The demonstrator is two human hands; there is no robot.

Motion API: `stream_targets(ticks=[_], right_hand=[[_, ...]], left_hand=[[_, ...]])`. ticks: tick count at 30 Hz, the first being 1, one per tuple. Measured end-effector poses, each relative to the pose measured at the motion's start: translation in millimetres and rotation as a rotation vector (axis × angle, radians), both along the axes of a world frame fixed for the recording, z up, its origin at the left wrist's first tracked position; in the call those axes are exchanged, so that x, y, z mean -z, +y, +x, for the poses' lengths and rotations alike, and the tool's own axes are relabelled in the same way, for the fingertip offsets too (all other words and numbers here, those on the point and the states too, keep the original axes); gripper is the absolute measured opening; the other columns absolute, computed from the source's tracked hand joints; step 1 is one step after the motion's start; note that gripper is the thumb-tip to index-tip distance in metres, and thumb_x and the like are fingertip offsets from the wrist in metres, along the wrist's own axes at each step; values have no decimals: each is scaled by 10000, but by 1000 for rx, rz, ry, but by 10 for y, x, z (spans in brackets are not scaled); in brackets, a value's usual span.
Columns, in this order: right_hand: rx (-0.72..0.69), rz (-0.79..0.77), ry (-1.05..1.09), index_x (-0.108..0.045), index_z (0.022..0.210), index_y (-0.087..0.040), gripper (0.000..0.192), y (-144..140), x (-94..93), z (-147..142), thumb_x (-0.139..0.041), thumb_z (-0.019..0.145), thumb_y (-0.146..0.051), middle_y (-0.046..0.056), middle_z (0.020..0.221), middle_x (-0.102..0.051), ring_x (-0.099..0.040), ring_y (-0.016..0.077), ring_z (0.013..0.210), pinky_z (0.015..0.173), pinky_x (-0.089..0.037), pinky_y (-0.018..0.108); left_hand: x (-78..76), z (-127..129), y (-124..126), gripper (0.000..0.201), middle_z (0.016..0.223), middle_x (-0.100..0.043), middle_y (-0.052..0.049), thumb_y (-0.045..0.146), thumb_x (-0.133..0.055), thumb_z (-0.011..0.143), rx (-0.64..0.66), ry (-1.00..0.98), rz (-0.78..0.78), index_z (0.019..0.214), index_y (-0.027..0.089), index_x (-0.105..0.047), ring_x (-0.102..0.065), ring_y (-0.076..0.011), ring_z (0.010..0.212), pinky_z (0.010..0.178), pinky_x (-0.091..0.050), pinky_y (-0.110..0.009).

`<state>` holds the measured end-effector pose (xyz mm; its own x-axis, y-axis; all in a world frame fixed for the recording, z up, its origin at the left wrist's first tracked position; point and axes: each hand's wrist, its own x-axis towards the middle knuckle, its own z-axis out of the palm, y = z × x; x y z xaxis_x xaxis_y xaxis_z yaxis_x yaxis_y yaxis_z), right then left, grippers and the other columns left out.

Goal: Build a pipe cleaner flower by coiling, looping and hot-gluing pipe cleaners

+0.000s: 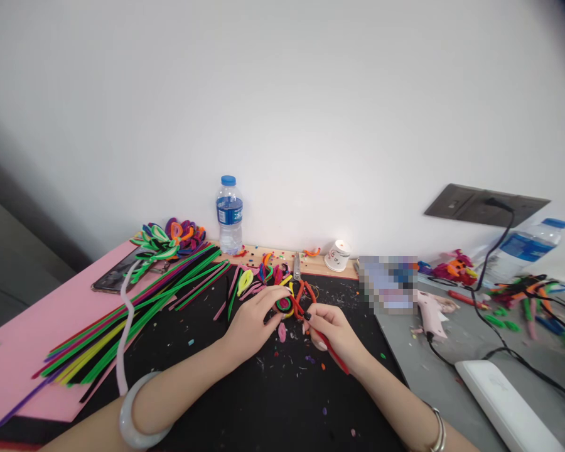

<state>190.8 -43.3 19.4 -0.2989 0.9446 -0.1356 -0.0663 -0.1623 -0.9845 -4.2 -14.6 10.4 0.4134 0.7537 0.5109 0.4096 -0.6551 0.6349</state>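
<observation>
- Left hand [253, 324]: palm down on the black mat [245, 402], fingers curled and pinched shut on a small coiled pipe-cleaner piece [285, 304] of pink, green and yellow rings; a pale bangle [134, 417] sits on this wrist
- Right hand [332, 331]: fingers closed around a red pipe cleaner [332, 351]; the stem runs from the coiled piece, through the grip, and exits low right past the heel of the hand; dark nail polish visible, thin bracelet [437, 433] on the wrist
- Coiled piece: located between the two hands, at the centre of the mat, touching the fingertips of the left hand and joined to the red stem
- Scissors [297, 276]: orange handles, lying on the mat just beyond the coiled piece, blades pointing toward the wall
- Loose bent pipe-cleaner parts [258, 279]: scattered beside the scissors, left of them
- Straight pipe cleaners [136, 314]: large multicoloured bundle lying diagonally across the mat's left edge and the pink sheet [23, 339]
- Finished looped shapes [169, 238]: grouped at the far end of the bundle
- Water bottle [229, 215]: upright against the wall, blue cap on
- Small white spool [338, 255]: near the wall, right of the bottle
- Glue gun [430, 311]: lying on the grey surface to the right, cable attached
- Coloured offcuts: spread across the mat around both hands
</observation>
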Motion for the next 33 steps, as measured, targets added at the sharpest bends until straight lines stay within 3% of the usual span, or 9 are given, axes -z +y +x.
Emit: stream_targets(ticks=[2,8,18,23,33], right_hand=[[-2,-8,8,-559,651,-141,216,2,4,-1,-525,809,-285,-78,364,-396,-249,39,332,395,-173,198],[-12,-39,48,-555,632,-143,194,-6,-23,-12,-532,790,-254,-80,353,-392,-234,38,323,381,-156,199],[-22,-50,82,-563,641,-136,204,13,10,-5,-546,795,-268,-77,348,-402,-242,34,312,371,-155,193],[-32,-53,85,-565,636,-136,194,9,4,-10,-559,783,-263,-76,348,-407,-252,34,311,371,-161,191],[-40,-50,88,-573,643,-133,213,10,9,-18,-562,794,-283,-75,351,-407,-265,33,309,371,-180,187]], left_hand=[[0,4,-1,399,1172,-575,-50,54,-497,788,5,-2,-8,1142,237,-503,-530,-196,1086,951,-425,-343],[7,17,-9,422,1158,-559,-41,32,-503,769,-6,-18,-73,1133,247,-497,-574,-122,703,827,-485,-313],[18,20,-8,442,1167,-533,-57,34,-494,756,3,7,-81,1150,235,-482,-537,-115,668,763,-484,-298],[8,25,-21,425,1045,-582,-41,44,-514,741,-32,49,-99,1124,223,-482,-499,-118,633,716,-477,-278],[32,40,-24,436,1045,-582,-32,34,-514,733,-10,11,-118,1125,221,-469,-544,-123,688,744,-471,-271]])
